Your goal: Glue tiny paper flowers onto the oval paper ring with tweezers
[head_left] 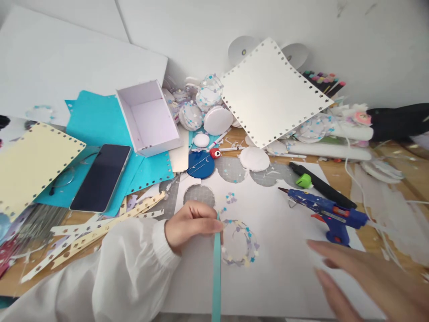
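Right hand (372,279) spread and empty, left hand (194,226) pinching teal strip (216,277) over white sheet (278,277), cluttered wooden desk (415,179), pale wall (187,36)

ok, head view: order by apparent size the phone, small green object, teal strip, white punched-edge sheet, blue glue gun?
1. White punched-edge sheet
2. Phone and blue glue gun: too alike to rank
3. Teal strip, visible part
4. Small green object

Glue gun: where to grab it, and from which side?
Probably by its blue handle, from the near side, where the open right hand is: the handle juts toward the wearer, while the dark nozzle points left, away from that grip.
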`<state>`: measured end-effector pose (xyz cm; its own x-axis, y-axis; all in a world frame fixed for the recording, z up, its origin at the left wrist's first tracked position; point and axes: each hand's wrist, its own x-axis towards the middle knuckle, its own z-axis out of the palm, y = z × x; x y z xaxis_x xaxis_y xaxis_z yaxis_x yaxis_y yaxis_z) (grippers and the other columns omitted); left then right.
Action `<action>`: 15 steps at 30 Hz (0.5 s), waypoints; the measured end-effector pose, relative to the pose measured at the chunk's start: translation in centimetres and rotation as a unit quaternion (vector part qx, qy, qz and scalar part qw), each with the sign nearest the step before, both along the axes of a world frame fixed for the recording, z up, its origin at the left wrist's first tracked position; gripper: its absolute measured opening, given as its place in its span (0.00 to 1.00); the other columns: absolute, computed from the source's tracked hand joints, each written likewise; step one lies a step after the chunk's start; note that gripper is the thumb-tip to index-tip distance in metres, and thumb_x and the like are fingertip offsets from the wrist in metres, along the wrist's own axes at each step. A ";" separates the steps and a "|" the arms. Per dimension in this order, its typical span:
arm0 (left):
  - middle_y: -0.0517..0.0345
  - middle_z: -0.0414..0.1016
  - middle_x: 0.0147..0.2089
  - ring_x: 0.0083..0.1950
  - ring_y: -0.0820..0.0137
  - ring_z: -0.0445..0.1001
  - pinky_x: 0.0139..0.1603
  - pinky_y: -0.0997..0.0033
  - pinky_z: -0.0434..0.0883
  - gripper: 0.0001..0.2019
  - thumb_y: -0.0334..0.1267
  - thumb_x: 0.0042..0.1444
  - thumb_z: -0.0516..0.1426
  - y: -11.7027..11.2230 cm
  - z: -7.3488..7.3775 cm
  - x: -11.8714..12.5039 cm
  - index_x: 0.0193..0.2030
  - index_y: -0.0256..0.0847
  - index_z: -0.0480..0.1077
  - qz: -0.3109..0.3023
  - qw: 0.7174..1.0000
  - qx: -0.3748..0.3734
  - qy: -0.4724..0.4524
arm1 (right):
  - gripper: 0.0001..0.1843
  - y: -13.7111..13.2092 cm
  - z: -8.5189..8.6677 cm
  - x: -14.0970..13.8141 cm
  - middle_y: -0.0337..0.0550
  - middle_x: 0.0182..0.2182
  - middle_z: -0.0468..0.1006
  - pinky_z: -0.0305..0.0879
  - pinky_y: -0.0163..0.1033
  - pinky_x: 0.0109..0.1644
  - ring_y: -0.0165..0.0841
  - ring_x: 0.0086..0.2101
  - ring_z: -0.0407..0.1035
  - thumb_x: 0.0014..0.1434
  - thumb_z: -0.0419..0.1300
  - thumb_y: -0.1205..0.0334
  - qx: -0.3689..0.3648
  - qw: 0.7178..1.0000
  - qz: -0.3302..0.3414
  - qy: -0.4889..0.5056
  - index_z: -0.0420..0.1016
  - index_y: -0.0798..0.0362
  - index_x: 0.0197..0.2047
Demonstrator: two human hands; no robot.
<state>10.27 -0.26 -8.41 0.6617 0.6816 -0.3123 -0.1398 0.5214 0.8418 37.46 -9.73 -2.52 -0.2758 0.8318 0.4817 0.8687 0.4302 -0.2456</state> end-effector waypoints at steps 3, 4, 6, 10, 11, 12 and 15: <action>0.61 0.61 0.15 0.20 0.75 0.62 0.22 0.73 0.54 0.23 0.44 0.44 0.64 0.0 0.0 0.2 0.12 0.38 0.55 0.039 0.999 -0.025 -0.022 | 0.11 1.5 1.8 -4.1 0.45 0.37 0.83 0.73 0.43 0.34 0.38 0.34 0.77 0.56 0.59 0.66 0.083 0.980 0.171 -0.050 0.78 0.52 0.42; 0.61 0.61 0.15 0.20 0.76 0.60 0.22 0.73 0.53 0.23 0.44 0.43 0.64 0.0 0.0 0.3 0.12 0.38 0.55 0.051 0.998 -0.038 -0.027 | 0.11 2.1 2.2 -5.3 0.44 0.39 0.83 0.73 0.42 0.38 0.37 0.37 0.76 0.58 0.57 0.69 0.077 0.977 0.187 -0.063 0.78 0.52 0.42; 0.63 0.59 0.14 0.19 0.78 0.55 0.21 0.73 0.50 0.24 0.44 0.44 0.64 -0.1 0.0 0.3 0.13 0.38 0.54 0.064 0.996 -0.052 -0.036 | 0.14 3.4 2.5 -7.5 0.43 0.41 0.83 0.74 0.41 0.41 0.36 0.39 0.76 0.61 0.53 0.72 0.067 0.962 0.247 -0.099 0.77 0.49 0.42; 0.67 0.51 0.14 0.18 0.80 0.48 0.21 0.73 0.46 0.23 0.43 0.46 0.64 -0.2 0.2 0.2 0.13 0.37 0.55 0.065 0.995 -0.054 -0.047 | 0.20 5.2 1.6 -10.0 0.49 0.40 0.82 0.74 0.44 0.42 0.39 0.40 0.76 0.63 0.45 0.74 0.127 0.929 0.315 -0.146 0.79 0.59 0.40; 0.68 0.51 0.14 0.18 0.81 0.48 0.21 0.73 0.45 0.23 0.43 0.47 0.64 -0.3 0.2 0.2 0.14 0.37 0.56 0.066 0.995 -0.052 -0.045 | 0.20 5.5 1.2 -10.2 0.50 0.39 0.83 0.74 0.43 0.41 0.40 0.39 0.76 0.63 0.45 0.74 0.145 0.920 0.330 -0.154 0.79 0.59 0.39; 0.68 0.51 0.14 0.18 0.81 0.48 0.21 0.73 0.45 0.23 0.43 0.46 0.65 -0.3 0.2 0.2 0.14 0.37 0.57 0.066 0.996 -0.049 -0.045 | 0.19 5.7 1.0 -10.2 0.50 0.38 0.83 0.75 0.43 0.41 0.40 0.38 0.76 0.62 0.46 0.74 0.161 0.914 0.337 -0.158 0.79 0.60 0.38; 0.68 0.48 0.14 0.18 0.81 0.45 0.21 0.72 0.43 0.24 0.47 0.48 0.64 -0.4 0.1 0.3 0.13 0.36 0.60 0.068 0.996 -0.027 -0.049 | 0.16 6.1 0.7 -9.5 0.52 0.35 0.83 0.75 0.42 0.40 0.40 0.37 0.76 0.62 0.48 0.73 0.196 0.912 0.334 -0.137 0.79 0.61 0.37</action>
